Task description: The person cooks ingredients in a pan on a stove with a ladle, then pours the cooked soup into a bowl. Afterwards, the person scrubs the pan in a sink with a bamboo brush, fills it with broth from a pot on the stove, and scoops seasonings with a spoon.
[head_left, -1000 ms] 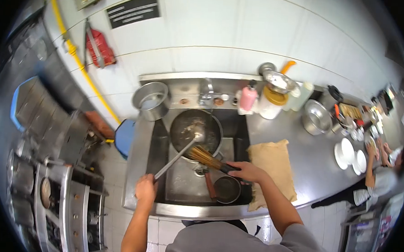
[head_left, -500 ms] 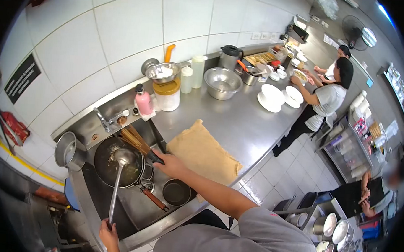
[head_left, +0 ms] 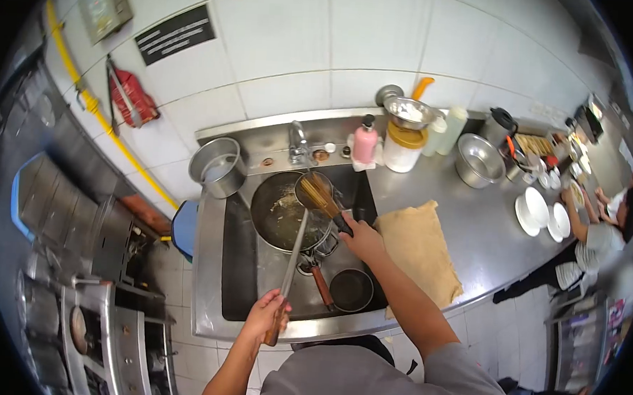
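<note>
A pink soap bottle (head_left: 365, 144) stands right of the tap; a tan cloth (head_left: 419, 256) lies on the surface (head_left: 482, 242); two white bowls (head_left: 535, 208) sit far right.

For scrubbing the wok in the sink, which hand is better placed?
Right, probably: the right hand grips the brush, bristles over the wok; the left hand holds the ladle by its handle.

The steel counter (head_left: 424, 187) right of centre carried 1 tan cloth (head_left: 419, 254), with 1 yellow-lidded tub (head_left: 402, 154), 2 squeeze bottles (head_left: 451, 133) and 1 steel bowl (head_left: 480, 163) above it in the frame, and white bowls (head_left: 533, 211) at the right
</note>
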Action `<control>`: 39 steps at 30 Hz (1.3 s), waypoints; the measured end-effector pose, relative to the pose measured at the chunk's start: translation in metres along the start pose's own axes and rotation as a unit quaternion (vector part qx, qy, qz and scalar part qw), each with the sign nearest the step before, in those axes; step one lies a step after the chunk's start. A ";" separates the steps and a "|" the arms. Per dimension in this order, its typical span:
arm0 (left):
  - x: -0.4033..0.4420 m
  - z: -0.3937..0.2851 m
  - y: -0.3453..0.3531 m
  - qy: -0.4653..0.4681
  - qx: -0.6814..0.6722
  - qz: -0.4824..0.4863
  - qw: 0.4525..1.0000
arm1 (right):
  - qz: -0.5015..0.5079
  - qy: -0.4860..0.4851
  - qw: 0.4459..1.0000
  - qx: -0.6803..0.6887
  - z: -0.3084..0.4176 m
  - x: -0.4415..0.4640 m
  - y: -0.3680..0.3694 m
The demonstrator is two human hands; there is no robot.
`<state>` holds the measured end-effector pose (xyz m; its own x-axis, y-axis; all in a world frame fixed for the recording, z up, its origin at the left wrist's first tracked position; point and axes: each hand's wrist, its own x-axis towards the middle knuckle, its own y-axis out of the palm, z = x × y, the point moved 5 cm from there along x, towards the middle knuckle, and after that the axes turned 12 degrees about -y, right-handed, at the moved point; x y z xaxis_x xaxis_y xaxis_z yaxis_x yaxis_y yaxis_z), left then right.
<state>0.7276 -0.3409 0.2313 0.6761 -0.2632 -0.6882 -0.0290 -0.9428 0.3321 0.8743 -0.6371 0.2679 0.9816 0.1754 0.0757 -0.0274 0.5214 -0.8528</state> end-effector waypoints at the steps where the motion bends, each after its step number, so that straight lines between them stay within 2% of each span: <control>1: -0.002 0.001 0.010 -0.017 -0.051 0.033 0.998 | 0.014 -0.016 0.999 -0.032 -0.002 0.008 0.016; 2: -0.001 0.002 0.011 -0.009 -0.061 0.028 0.998 | 0.019 -0.029 0.999 -0.035 -0.002 0.015 0.018; 4: 0.005 0.009 0.009 -0.032 -0.118 0.057 0.991 | 0.118 -0.111 0.985 -0.055 -0.003 0.022 0.023; 5: 0.005 0.016 0.004 -0.046 -0.128 0.051 0.989 | 0.153 -0.094 0.979 -0.092 -0.002 0.027 0.010; 6: 0.004 0.021 0.001 -0.041 -0.136 0.049 0.989 | 0.156 -0.102 0.978 -0.096 -0.005 0.032 0.011; 8: -0.002 0.026 0.006 -0.066 -0.146 0.072 0.984 | 0.080 -0.041 0.991 -0.102 -0.005 0.040 0.003; 10: -0.005 0.021 0.006 -0.055 -0.152 0.068 0.984 | 0.068 -0.056 0.992 -0.091 -0.004 0.034 0.018; 12: -0.008 0.013 0.003 -0.046 -0.126 0.048 0.990 | 0.076 -0.180 0.980 -0.042 0.007 0.040 0.031; 13: -0.012 0.010 0.000 -0.045 -0.128 0.048 0.990 | 0.156 -0.058 0.984 0.060 -0.013 0.043 0.034; 14: -0.018 0.006 -0.006 -0.035 -0.101 0.022 0.994 | 0.156 -0.058 0.984 0.059 -0.017 0.044 0.038; 16: -0.020 0.001 -0.011 -0.026 -0.075 -0.005 0.997 | 0.013 -0.056 0.993 0.107 -0.026 0.046 0.037; 17: -0.019 -0.001 -0.011 -0.017 -0.047 -0.008 0.999 | 0.014 -0.054 0.993 0.108 -0.022 0.041 0.036; 19: -0.013 0.000 -0.015 -0.010 -0.014 -0.009 1.000 | 0.163 -0.021 0.980 0.108 -0.004 0.019 0.034; 20: -0.007 0.005 -0.025 0.016 0.032 -0.041 0.999 | 0.160 -0.017 0.981 0.109 0.000 0.011 0.017; 22: -0.008 0.018 -0.041 0.040 0.084 -0.070 0.993 | 0.266 -0.010 0.953 0.145 0.002 -0.009 -0.005; 23: -0.019 0.010 -0.052 0.162 0.263 -0.183 0.933 | 0.276 0.017 0.947 0.162 -0.009 -0.021 -0.011; 24: -0.033 0.000 -0.052 0.280 0.424 -0.278 0.815 | 0.268 0.027 0.948 0.167 -0.019 -0.035 -0.017; 26: -0.053 -0.011 -0.058 0.363 0.479 -0.314 0.735 | 0.200 0.044 0.959 0.196 -0.044 -0.067 -0.033; 27: -0.055 -0.012 -0.063 0.324 0.487 -0.323 0.744 | 0.109 -0.003 0.958 0.265 -0.058 -0.080 -0.035; 28: -0.057 -0.014 -0.062 0.322 0.503 -0.320 0.736 | 0.099 0.013 0.960 0.263 -0.080 -0.096 -0.037; 30: -0.054 -0.021 -0.046 0.357 0.515 -0.274 0.730 | 0.021 0.118 0.886 0.447 -0.102 -0.123 -0.051; 31: -0.045 -0.023 -0.035 0.360 0.517 -0.263 0.731 | -0.024 0.141 0.878 0.457 -0.110 -0.134 -0.059; 32: -0.034 -0.022 -0.016 0.359 0.479 -0.192 0.778 | -0.031 0.146 0.878 0.455 -0.114 -0.140 -0.063; 33: -0.022 -0.019 0.001 0.354 0.438 -0.120 0.818 | -0.119 0.179 0.849 0.482 -0.121 -0.145 -0.069; 34: 0.005 -0.006 0.010 0.225 0.432 -0.060 0.871 | -0.205 0.209 0.813 0.504 -0.129 -0.153 -0.075; 35: 0.008 -0.010 0.050 0.169 0.338 0.014 0.926 | -0.238 0.221 0.797 0.509 -0.146 -0.158 -0.074; 37: 0.048 0.002 0.096 0.157 0.294 0.110 0.936 | -0.281 0.232 0.778 0.512 -0.154 -0.170 -0.087; 39: 0.068 0.002 0.147 0.096 0.247 0.182 0.947 | -0.315 0.231 0.759 0.521 -0.161 -0.182 -0.099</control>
<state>0.7676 -0.4981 0.2320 0.6753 -0.5919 -0.4400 -0.5944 -0.7900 0.1504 0.7286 -0.8549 0.2555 0.8169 -0.5689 -0.0949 0.5764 0.7999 0.1672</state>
